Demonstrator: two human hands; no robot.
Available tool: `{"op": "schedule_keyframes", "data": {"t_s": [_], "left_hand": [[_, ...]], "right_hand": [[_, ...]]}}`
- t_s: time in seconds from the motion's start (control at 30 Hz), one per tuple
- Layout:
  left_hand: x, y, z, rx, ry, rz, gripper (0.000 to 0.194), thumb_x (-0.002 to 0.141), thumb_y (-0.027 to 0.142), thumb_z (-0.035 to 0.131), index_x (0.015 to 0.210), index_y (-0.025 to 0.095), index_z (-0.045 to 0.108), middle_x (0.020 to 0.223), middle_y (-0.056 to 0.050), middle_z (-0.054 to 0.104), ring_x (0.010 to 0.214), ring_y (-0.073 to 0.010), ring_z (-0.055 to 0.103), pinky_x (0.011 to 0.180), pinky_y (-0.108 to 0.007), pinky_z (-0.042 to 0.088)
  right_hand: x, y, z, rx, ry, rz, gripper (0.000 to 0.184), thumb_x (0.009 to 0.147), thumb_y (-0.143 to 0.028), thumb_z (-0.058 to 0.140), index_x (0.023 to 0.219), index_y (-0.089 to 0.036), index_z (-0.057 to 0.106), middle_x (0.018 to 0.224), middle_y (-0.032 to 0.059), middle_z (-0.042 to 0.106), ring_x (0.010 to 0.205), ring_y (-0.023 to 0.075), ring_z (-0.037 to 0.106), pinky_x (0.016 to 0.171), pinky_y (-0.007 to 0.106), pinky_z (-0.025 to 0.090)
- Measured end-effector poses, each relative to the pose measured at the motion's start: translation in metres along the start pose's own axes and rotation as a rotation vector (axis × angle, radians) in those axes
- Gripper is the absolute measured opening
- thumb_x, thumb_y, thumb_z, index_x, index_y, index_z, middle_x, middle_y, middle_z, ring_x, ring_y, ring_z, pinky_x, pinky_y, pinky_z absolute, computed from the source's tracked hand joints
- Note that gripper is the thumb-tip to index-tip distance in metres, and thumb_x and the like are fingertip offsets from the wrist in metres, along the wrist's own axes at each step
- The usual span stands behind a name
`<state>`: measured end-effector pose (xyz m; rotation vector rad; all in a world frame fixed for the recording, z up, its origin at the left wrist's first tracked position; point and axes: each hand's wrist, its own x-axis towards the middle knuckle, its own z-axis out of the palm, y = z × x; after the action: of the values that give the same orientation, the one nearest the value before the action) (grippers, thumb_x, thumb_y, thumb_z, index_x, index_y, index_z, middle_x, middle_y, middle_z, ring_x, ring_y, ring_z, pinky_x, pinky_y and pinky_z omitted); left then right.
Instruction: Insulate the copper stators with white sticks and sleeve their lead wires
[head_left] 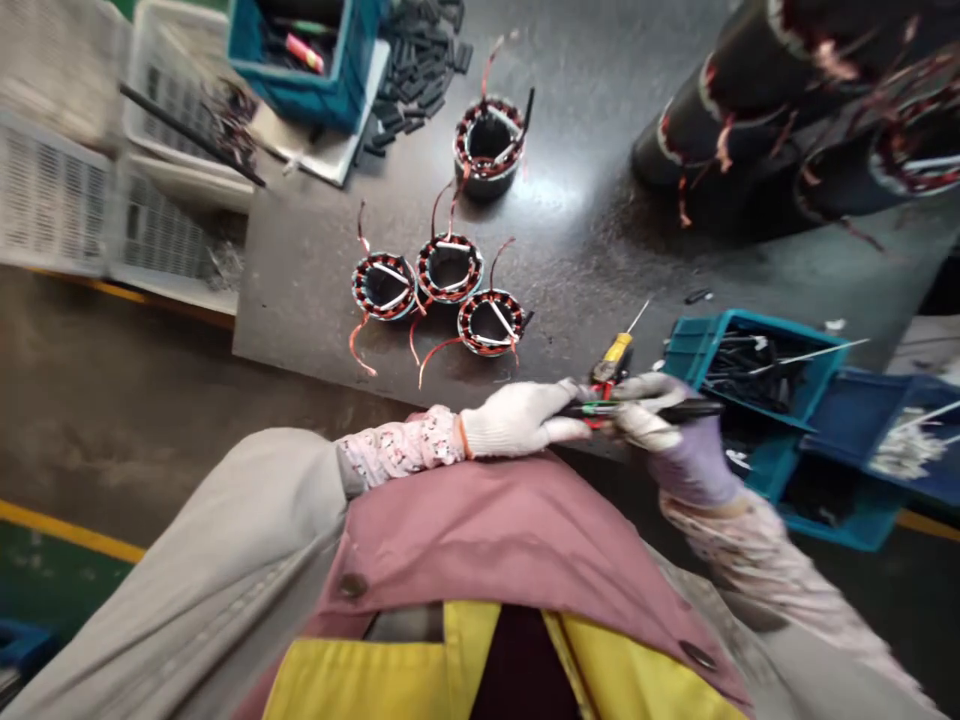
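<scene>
In front of my apron, at the table's near edge, both gloved hands meet. My left hand (521, 418), in a white knit glove, has its fingers closed at the left end of a slim black pen-like object (696, 409) with a green part. My right hand (651, 412), in a pale glove with a purple cuff, is wrapped round the same object, whose dark end sticks out to the right. Its exact kind is too blurred to tell. Just beyond my fingers lie a yellow-handled screwdriver (619, 350) and red-handled pliers (602, 376).
Several wire-wound stator rings (490, 322) stand on the metal table (300, 290). A pile of short black tubes (420, 70) lies by a teal bin (300, 85). Taller dark cylinders (690, 110) stand at the back right. Blue parts bins (772, 365) sit to the right, white baskets (52, 190) left.
</scene>
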<state>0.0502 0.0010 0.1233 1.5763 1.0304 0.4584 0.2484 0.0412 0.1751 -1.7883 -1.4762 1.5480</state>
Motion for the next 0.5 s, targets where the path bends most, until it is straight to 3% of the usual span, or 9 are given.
{"op": "schedule_keyframes", "data": {"t_s": [0.07, 0.17, 0.23, 0.3, 0.37, 0.5], "left_hand": [[-0.019, -0.01, -0.015, 0.002, -0.054, -0.029, 0.047, 0.097, 0.051, 0.053, 0.126, 0.015, 0.059, 0.117, -0.014, 0.072, 0.106, -0.0273, 0.07, 0.093, -0.037, 0.053], [-0.058, -0.032, -0.039, -0.137, -0.073, -0.035, 0.043, 0.096, 0.054, 0.053, 0.117, 0.017, 0.061, 0.111, -0.011, 0.072, 0.097, -0.0239, 0.069, 0.086, -0.034, 0.052], [-0.086, -0.051, -0.055, -0.281, -0.091, -0.056, 0.038, 0.097, 0.053, 0.049, 0.104, 0.018, 0.062, 0.101, -0.007, 0.072, 0.089, -0.0197, 0.067, 0.082, -0.031, 0.051], [-0.113, -0.071, -0.066, -0.42, -0.108, -0.161, 0.038, 0.097, 0.053, 0.048, 0.088, 0.019, 0.06, 0.08, -0.002, 0.067, 0.071, -0.014, 0.061, 0.071, -0.027, 0.048], [-0.134, -0.089, -0.075, -0.555, -0.098, -0.311, 0.038, 0.096, 0.053, 0.048, 0.08, 0.019, 0.055, 0.066, 0.003, 0.057, 0.054, -0.0093, 0.05, 0.057, -0.023, 0.043], [-0.15, -0.107, -0.085, -0.739, 0.044, -0.441, 0.035, 0.093, 0.053, 0.052, 0.086, 0.02, 0.055, 0.062, 0.007, 0.051, 0.045, -0.006, 0.042, 0.047, -0.02, 0.038]], "right_hand": [[0.0, -0.014, 0.045, 0.089, -0.126, 0.108, 0.042, 0.058, -0.057, 0.083, 0.067, -0.024, 0.058, 0.054, -0.0003, 0.061, 0.043, 0.0157, 0.055, 0.042, 0.029, 0.045], [0.016, -0.038, 0.078, 0.031, -0.232, 0.182, 0.042, 0.057, -0.051, 0.084, 0.06, -0.022, 0.054, 0.048, -0.0027, 0.057, 0.039, 0.0116, 0.05, 0.037, 0.022, 0.039], [0.034, -0.054, 0.083, 0.062, -0.15, 0.184, 0.041, 0.059, -0.051, 0.079, 0.059, -0.022, 0.05, 0.046, -0.0038, 0.054, 0.035, 0.0106, 0.046, 0.033, 0.021, 0.033], [0.056, -0.067, 0.085, 0.048, 0.077, 0.105, 0.037, 0.061, -0.049, 0.074, 0.059, -0.024, 0.047, 0.045, -0.0043, 0.051, 0.034, 0.011, 0.045, 0.032, 0.022, 0.029], [0.078, -0.071, 0.09, -0.129, 0.227, -0.019, 0.029, 0.063, -0.043, 0.071, 0.059, -0.025, 0.048, 0.047, -0.0031, 0.052, 0.038, 0.0126, 0.048, 0.036, 0.024, 0.032], [0.112, -0.054, 0.115, -0.716, 0.064, -0.172, 0.021, 0.068, -0.04, 0.066, 0.06, -0.024, 0.056, 0.053, 0.0003, 0.058, 0.052, 0.0168, 0.056, 0.051, 0.029, 0.04]]}}
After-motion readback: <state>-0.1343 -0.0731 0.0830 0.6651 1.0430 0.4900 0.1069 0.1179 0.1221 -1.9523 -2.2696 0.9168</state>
